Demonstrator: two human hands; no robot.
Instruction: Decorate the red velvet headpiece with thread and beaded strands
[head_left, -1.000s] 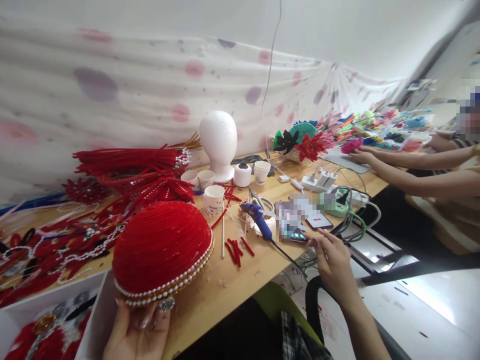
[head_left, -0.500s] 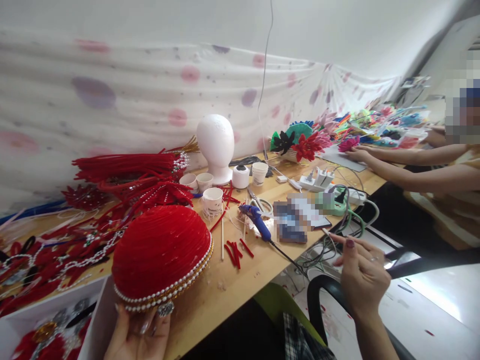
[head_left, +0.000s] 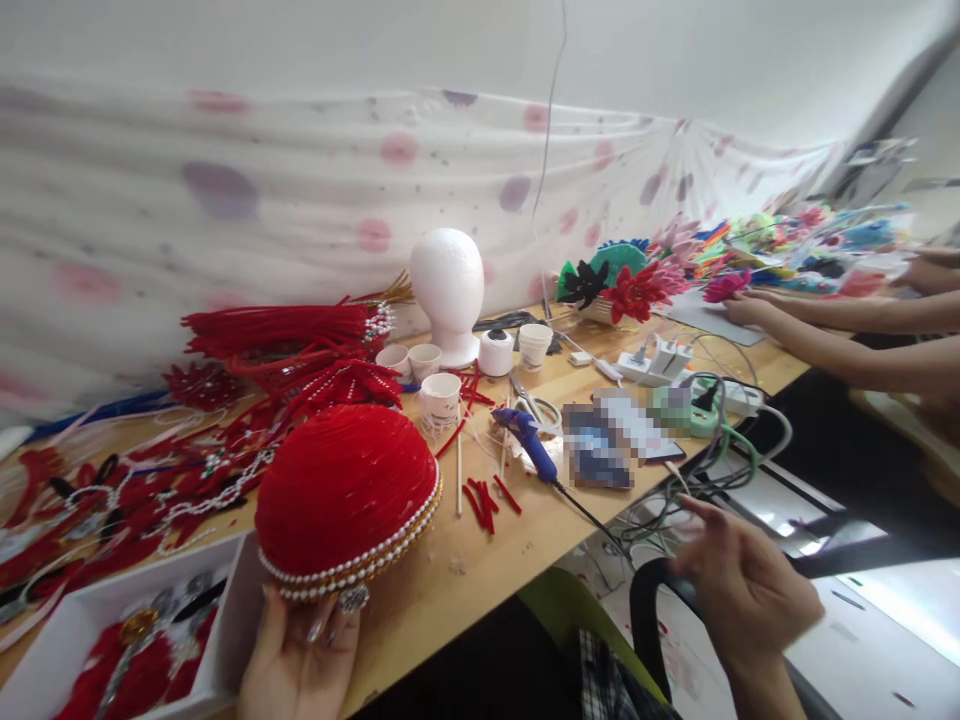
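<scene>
A dome-shaped cap (head_left: 341, 495) wrapped in red plush strands, with white pearl and gold trim along its rim, sits tilted on my left hand (head_left: 304, 645). My left fingers grip it from below, and a silvery jewelled piece (head_left: 352, 598) shows beside their tips. My right hand (head_left: 750, 575) is off the table's front edge, slightly blurred. Its index finger points forward, the thumb is close against the fingers, and the others are curled; what lies between them, if anything, I cannot make out. On the table, a blue glue gun (head_left: 529, 445) lies on its side.
Beside my left hand stands a white box (head_left: 244, 590) of red pieces. Behind are red plush stems (head_left: 277, 328), a white foam head (head_left: 448, 290), paper cups (head_left: 440, 398) and cut red bits (head_left: 480, 505). Power strips (head_left: 652, 365) and cables lie right; a co-worker's hand (head_left: 742, 305) holds a flower.
The view has swung slightly left, shifting everything rightward. My right hand has turned and dropped a little. My left hand keeps its grip on the cap.
</scene>
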